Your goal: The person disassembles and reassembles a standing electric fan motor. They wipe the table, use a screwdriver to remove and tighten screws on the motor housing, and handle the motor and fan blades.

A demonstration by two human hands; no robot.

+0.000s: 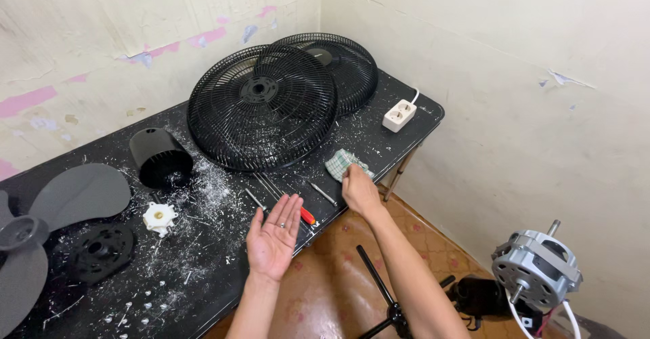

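Note:
My left hand (274, 237) is held palm up, fingers apart, at the front edge of the black table (203, 271), holding nothing; a ring shows on one finger. Just beyond its fingertips lie a red-handled screwdriver (308, 216) and thin metal rods (267, 186). My right hand (359, 188) pinches a green checked cloth (344, 163) that lies on the table near its right edge. Two black fan grilles (263, 105) lean together at the back of the table.
A grey fan blade (61, 203), black motor cover (160, 157), black round plate (100, 251), white plastic nut (160, 217) and small screws (132, 308) lie on the table's left. A white power strip (399, 115) sits back right. A fan motor (536, 268) and stand base (386, 305) are on the floor.

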